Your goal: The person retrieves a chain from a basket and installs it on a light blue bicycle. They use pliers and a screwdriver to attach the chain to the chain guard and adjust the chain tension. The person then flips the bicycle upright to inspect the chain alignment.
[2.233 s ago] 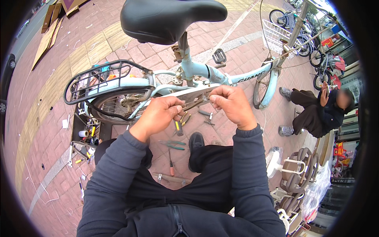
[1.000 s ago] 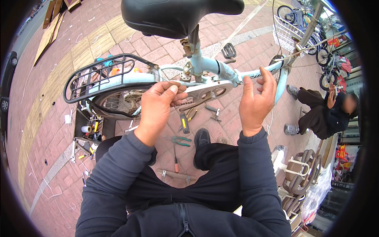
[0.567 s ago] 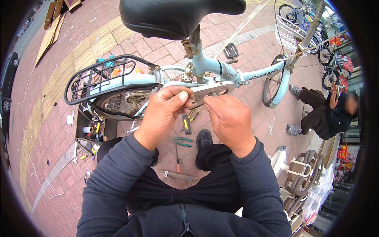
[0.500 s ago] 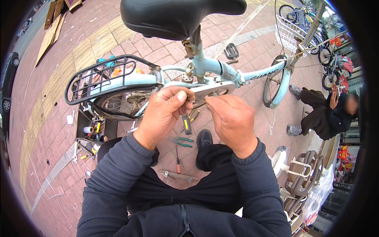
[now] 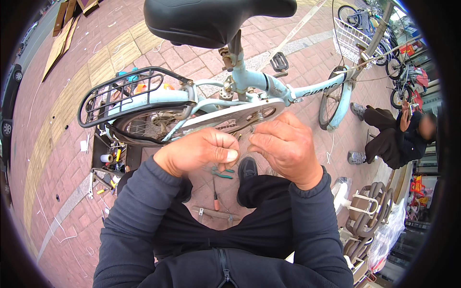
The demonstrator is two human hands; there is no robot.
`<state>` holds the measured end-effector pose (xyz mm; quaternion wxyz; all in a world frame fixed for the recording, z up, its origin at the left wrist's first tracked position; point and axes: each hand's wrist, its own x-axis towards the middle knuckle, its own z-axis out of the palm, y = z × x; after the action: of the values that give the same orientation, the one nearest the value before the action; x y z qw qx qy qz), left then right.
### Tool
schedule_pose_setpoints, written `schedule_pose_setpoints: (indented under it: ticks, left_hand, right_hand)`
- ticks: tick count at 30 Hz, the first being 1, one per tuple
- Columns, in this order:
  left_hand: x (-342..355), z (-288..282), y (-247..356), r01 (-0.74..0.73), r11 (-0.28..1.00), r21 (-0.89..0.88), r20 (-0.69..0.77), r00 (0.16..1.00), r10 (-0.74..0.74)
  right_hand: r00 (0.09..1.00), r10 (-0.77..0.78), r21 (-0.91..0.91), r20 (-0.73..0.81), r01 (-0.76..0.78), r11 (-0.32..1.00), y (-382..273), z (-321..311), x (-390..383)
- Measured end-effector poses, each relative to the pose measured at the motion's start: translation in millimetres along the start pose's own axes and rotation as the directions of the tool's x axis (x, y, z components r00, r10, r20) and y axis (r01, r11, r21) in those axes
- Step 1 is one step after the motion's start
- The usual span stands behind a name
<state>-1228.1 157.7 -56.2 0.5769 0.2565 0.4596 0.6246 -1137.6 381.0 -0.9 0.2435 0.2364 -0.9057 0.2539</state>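
My left hand (image 5: 204,151) is closed, thumb against curled fingers, in front of the bicycle's chain guard (image 5: 240,115). Whatever it may pinch is too small to make out. To its right, my right hand (image 5: 288,149) is also closed in a pinch, with its fingertips facing the left hand's across a small gap; its contents are hidden too. Both hands are apart from the light-blue bicycle (image 5: 252,81), which stands across in front of me with a black saddle (image 5: 211,21) and a black rear rack (image 5: 122,96).
Between my feet lie green-handled pliers (image 5: 223,174), a screwdriver (image 5: 216,201) and a metal bar (image 5: 216,213). An open toolbox (image 5: 101,144) sits at left. A person (image 5: 403,134) sits at right, above stacked white-and-brown frames (image 5: 367,211). Cardboard (image 5: 60,45) lies far left.
Both hands have moved back toward me, away from the chain guard, which now shows more. My left hand has turned and covers the yellow-marked tool on the ground.
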Motion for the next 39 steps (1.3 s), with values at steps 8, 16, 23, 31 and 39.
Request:
schedule_pose_setpoints:
  ticks: [8,16,23,31,39]
  left_hand:
    - [2,2,2,0.118,0.958,0.261,0.045,0.990,-0.134]
    - [17,23,-11,-0.184,0.957,0.223,-0.472,0.839,0.271]
    - [26,26,-23,-0.283,0.926,0.249,-0.578,0.724,0.377]
    - [31,18,-29,-0.409,0.907,0.101,-0.631,0.679,0.376]
    - [29,10,-23,-0.475,0.879,-0.051,-0.678,0.663,0.319]
  right_hand:
    - [0.966,0.066,-0.028,0.250,-0.061,0.998,-7,-9,-12]
    - [0.888,0.457,-0.007,0.042,-0.457,0.889,-5,1,-15]
    - [0.672,0.718,0.337,0.182,-0.729,0.596,-14,23,-13]
    - [0.700,0.687,0.429,0.195,-0.691,0.582,-14,33,-16]
    - [0.720,0.664,0.269,0.200,-0.692,0.670,-4,31,-18]
